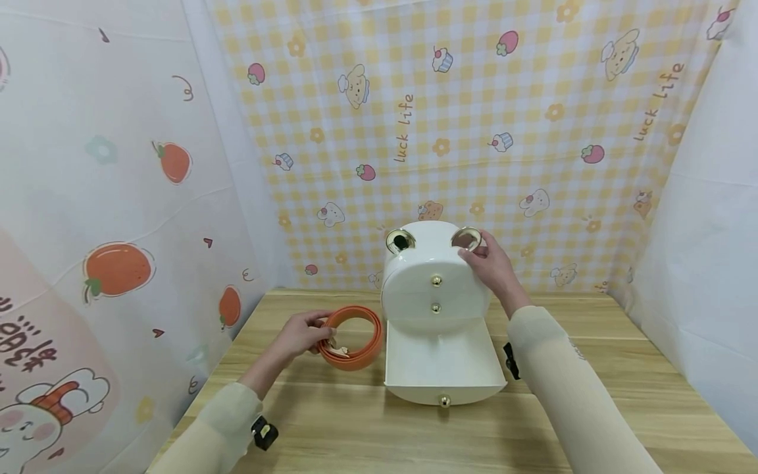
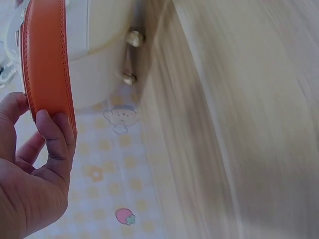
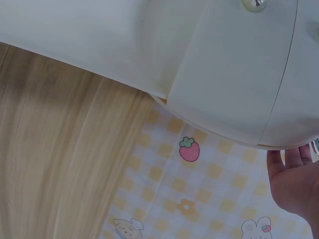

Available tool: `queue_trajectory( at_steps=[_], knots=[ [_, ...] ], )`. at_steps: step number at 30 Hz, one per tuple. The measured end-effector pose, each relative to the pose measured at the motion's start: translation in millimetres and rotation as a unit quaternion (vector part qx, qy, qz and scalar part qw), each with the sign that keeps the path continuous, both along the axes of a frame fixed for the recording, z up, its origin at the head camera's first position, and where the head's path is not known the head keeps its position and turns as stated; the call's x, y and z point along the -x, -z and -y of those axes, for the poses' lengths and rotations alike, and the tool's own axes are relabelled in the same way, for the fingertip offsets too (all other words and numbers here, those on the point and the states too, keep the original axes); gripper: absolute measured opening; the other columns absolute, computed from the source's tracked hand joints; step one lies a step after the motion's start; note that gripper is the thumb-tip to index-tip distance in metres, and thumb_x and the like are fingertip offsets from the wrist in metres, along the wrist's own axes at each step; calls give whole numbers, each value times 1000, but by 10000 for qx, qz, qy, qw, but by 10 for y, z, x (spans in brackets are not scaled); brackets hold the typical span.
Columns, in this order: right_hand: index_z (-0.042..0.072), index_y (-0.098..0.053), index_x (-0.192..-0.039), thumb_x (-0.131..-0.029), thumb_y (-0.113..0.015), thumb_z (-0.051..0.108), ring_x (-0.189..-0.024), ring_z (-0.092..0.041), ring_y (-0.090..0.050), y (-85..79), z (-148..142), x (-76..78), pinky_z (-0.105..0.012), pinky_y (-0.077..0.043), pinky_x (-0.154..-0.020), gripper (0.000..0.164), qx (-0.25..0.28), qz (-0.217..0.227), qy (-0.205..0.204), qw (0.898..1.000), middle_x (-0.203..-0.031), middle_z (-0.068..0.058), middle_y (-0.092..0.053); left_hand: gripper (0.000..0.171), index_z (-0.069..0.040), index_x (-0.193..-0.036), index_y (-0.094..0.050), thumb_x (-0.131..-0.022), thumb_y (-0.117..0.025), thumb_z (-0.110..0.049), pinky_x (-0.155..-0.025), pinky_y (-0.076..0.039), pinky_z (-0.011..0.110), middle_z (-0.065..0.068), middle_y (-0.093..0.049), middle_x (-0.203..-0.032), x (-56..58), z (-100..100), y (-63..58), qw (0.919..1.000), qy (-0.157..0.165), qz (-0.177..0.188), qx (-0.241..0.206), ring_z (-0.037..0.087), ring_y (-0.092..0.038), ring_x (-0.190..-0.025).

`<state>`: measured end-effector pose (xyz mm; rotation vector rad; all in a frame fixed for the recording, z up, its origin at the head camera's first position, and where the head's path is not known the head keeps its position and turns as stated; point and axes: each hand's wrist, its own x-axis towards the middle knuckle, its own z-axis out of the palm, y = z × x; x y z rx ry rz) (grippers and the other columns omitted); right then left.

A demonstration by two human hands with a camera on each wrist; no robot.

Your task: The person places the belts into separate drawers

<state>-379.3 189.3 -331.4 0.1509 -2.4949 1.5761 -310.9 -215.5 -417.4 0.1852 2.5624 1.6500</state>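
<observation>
In the head view, my left hand point(image 1: 304, 334) pinches the left side of a coiled orange belt point(image 1: 372, 356) with a gold buckle inside its loop. The left wrist view shows the thumb and fingers bent on the belt's stitched strap point(image 2: 48, 59). A white rounded storage box point(image 1: 408, 293) with gold knobs stands right of the belt. Its lowest drawer point(image 1: 435, 368) is pulled out towards me. My right hand point(image 1: 491, 263) grips the box's top right corner at a gold-rimmed round ear point(image 1: 466, 238), thumb in front. Its fingertips are partly hidden behind the box in the right wrist view.
The box stands on a wood-grain table point(image 1: 349, 428), near the checked cloth backdrop point(image 1: 331, 263). Printed cloth walls enclose the left point(image 1: 195, 217) and right point(image 1: 705, 230) sides. A second gold-rimmed ear point(image 1: 400, 242) sits at the box's top left.
</observation>
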Motion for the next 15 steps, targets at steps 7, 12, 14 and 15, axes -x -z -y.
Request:
queue_trajectory(
  at_steps=[7,12,14,15],
  knots=[
    [15,-33,-154,-99,-62,29,-111,-38,-59,-8,-6,-9,-46,-49,-92,63,38,10,8,10000,-126,-25,-60,45,-2,-134,-61,-92,-70,-11,-52,-51,30,9,-64,-89,-44,-130,-69,9999,157,21,25,15,-59,-58],
    [16,-34,-153,-99,-62,29,-110,-37,-60,-6,-3,-10,-45,-50,-90,62,74,24,4,10000,-125,-24,-61,45,1,-134,-59,-92,-69,-10,-51,-49,28,9,-64,-88,-86,-213,-118,9995,309,46,-59,14,-57,-57],
    [16,-34,-152,-99,-62,29,-109,-37,-60,-6,0,-10,-44,-50,-89,62,65,18,-6,10000,-124,-24,-61,46,-1,-135,-60,-91,-70,-12,-51,-49,27,9,-65,-88,-98,-243,-129,9993,350,84,-126,14,-57,-58],
    [16,-35,-152,-99,-62,29,-108,-37,-61,-6,1,-11,-44,-50,-89,61,68,19,-11,10000,-124,-24,-61,47,-2,-134,-60,-90,-71,-13,-51,-49,27,9,-65,-89,-103,-259,-130,9992,360,102,-151,13,-57,-58]
  ],
)
